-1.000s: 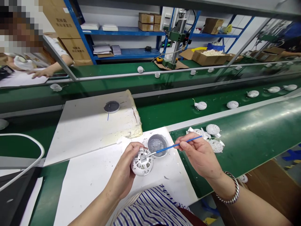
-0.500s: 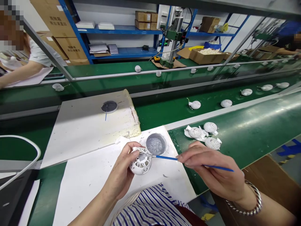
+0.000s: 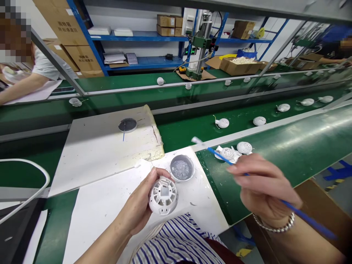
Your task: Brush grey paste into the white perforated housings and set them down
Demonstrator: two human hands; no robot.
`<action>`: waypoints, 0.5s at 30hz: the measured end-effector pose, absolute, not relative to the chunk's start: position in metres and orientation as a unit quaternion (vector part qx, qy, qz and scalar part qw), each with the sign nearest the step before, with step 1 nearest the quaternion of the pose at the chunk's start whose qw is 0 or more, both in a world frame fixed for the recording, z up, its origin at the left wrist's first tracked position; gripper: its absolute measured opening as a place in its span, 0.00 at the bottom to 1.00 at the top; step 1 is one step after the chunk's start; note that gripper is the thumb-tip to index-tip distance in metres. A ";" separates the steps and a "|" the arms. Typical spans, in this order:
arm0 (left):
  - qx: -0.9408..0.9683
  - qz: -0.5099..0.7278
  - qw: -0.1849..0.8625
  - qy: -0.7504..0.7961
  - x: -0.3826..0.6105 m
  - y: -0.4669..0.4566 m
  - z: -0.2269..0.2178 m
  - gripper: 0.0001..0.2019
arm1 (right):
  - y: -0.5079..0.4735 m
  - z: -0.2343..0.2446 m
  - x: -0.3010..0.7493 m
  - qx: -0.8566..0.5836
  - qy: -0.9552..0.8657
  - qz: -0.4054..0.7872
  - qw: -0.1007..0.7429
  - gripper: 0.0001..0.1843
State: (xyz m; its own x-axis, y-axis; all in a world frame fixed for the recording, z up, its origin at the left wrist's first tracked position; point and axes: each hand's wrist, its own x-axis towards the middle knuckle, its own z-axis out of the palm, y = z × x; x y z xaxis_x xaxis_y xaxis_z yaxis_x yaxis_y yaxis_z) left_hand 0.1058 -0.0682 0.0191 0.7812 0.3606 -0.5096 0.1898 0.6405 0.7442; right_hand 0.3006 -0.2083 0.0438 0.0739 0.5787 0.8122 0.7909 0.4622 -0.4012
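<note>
The left hand [image 3: 137,205] curls around a white perforated plastic housing [image 3: 162,196], holding it just below the round dish of grey paste [image 3: 182,168]. The right hand [image 3: 264,187] is closed in a pinch on a thin blue brush [image 3: 220,156], whose white tip is raised clear of the housing, up and to the right of the dish.

The dish sits on a white sheet [image 3: 110,220] laid over a green belt worktop [image 3: 275,172]. Beyond the dish lies a scuffed white board [image 3: 90,154] bearing a dark disc [image 3: 127,125]. To the dish's right, loose white housings [image 3: 244,147] rest on the belt, and a row of small white round parts [image 3: 259,121] runs farther off. Far behind the dish, blue shelving [image 3: 143,35] carries cardboard boxes [image 3: 165,21], with a pillar press [image 3: 202,44] beside it and a co-worker's arm [image 3: 22,84] at the far left.
</note>
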 end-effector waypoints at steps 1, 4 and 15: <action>0.427 0.032 0.851 0.305 0.105 -0.069 0.020 0.21 | -0.204 0.045 0.300 -0.494 -0.711 -0.102 0.490 0.17; 0.447 -0.007 0.858 0.251 0.105 -0.073 0.023 0.22 | -0.191 0.050 0.292 -0.487 -0.792 -0.040 0.366 0.14; 0.485 0.052 0.833 0.262 0.107 -0.084 0.029 0.16 | -0.181 0.048 0.281 -0.464 -0.825 -0.063 0.316 0.08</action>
State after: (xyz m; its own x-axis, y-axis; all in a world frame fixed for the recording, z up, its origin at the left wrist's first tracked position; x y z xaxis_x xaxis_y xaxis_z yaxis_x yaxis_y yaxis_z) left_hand 0.1074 -0.0839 0.0288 0.8574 0.3399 -0.3865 0.1683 0.5244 0.8347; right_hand 0.2808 -0.1811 0.0484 -0.3693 0.7264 0.5797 0.8062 0.5606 -0.1890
